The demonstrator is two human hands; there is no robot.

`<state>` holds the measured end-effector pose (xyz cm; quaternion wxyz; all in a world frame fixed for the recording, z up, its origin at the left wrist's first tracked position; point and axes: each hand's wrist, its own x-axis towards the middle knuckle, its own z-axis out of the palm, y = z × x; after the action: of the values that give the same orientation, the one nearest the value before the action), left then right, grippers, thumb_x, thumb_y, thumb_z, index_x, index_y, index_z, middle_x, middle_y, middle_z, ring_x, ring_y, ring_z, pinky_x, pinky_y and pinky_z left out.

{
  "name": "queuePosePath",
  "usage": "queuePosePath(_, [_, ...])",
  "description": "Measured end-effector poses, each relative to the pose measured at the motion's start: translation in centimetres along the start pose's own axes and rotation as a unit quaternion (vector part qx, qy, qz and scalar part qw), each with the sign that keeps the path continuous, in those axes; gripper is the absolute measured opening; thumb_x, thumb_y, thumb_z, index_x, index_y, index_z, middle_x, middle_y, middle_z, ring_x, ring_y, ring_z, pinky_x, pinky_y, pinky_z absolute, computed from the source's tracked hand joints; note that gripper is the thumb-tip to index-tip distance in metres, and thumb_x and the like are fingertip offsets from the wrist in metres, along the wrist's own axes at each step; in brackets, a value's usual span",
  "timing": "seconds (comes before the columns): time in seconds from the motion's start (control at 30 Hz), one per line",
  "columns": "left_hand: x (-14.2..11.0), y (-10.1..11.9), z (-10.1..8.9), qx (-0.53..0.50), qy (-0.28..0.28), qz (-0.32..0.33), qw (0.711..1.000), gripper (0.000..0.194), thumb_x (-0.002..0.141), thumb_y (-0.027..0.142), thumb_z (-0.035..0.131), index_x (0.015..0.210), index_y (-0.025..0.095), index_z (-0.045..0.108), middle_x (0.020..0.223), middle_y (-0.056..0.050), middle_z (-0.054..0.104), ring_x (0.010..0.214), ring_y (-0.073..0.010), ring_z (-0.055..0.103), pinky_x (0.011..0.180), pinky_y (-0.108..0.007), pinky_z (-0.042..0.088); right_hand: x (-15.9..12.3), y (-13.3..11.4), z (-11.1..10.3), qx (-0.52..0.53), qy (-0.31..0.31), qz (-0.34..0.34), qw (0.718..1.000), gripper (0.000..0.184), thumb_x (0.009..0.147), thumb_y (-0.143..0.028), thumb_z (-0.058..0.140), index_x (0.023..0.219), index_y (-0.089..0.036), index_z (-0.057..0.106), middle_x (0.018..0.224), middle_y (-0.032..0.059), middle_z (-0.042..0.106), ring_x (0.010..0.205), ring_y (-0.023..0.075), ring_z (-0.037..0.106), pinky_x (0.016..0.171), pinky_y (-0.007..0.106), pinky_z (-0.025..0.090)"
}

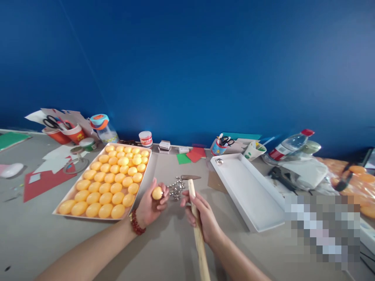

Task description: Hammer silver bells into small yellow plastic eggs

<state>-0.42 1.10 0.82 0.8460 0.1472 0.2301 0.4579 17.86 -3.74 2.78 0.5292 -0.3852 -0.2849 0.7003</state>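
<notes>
My left hand (149,208), with a red bead bracelet at the wrist, has its fingers curled around an orange ping-pong ball (157,192). My right hand (207,222) grips a pale wooden stick (199,239), which slants from the bottom edge up towards the middle of the table. Between and just beyond both hands lies a pile of small shiny silver beads or bells (176,189); their exact kind is too small to tell. A brown pointed piece (191,177) lies behind the pile. Left of my left hand, a shallow white box (88,217) holds rows of orange ping-pong balls.
To the right is a long white tray (254,195) with a small silver item (219,161) in its far corner. Cups of scissors and pens, a drinking bottle (104,128) and a tub (145,138) line the blue wall. A clear bottle (290,145) and plastic bags crowd the right.
</notes>
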Motion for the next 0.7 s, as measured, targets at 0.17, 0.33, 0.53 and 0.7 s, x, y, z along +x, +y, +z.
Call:
queuePosePath(0.17, [0.10,0.28,-0.35,-0.002,0.034,-0.026,0.999,0.015,0.086,0.023,0.064,0.077,0.012,0.059,0.074,0.000,0.057,0.050,-0.0030,0.048,0.033,-0.007,0.029,-0.04,-0.07,0.11,0.002,-0.008,0.001,1.000,0.033,0.083,-0.044,0.069,0.099,-0.016,0.064,0.077,0.0024,0.065,0.037,0.0039,0.036,0.034,0.018,0.024])
queuePosePath(0.33, [0.31,-0.10,-0.40,0.073,0.041,-0.018,0.996,0.050,0.088,0.046,0.059,0.053,0.014,0.045,0.047,0.005,0.043,0.031,-0.0008,0.027,0.029,-0.012,0.012,-0.08,-0.07,0.01,-0.001,-0.015,0.000,1.000,0.030,0.085,-0.041,0.067,0.102,-0.016,0.064,0.077,0.0020,0.065,0.038,0.0044,0.037,0.034,0.019,0.026])
queuePosePath(0.53, [-0.10,-0.51,0.39,0.193,0.075,0.034,0.978,0.056,0.088,0.052,0.056,0.049,0.015,0.041,0.045,0.004,0.045,0.034,-0.0042,0.038,0.036,-0.016,0.021,-0.10,-0.09,-0.02,0.005,-0.014,0.003,1.000,0.030,0.085,-0.041,0.067,0.102,-0.016,0.064,0.076,0.0015,0.064,0.038,0.0036,0.037,0.034,0.018,0.025])
queuePosePath(0.7, [-0.06,-0.36,0.42,0.158,0.042,0.048,0.985,0.041,0.088,0.047,0.056,0.065,0.013,0.060,0.060,-0.001,0.056,0.049,-0.0091,0.050,0.040,-0.018,0.032,-0.20,-0.13,-0.11,0.003,-0.021,-0.006,1.000,0.029,0.087,-0.042,0.065,0.102,-0.017,0.064,0.078,0.0017,0.064,0.039,0.0035,0.037,0.035,0.018,0.025])
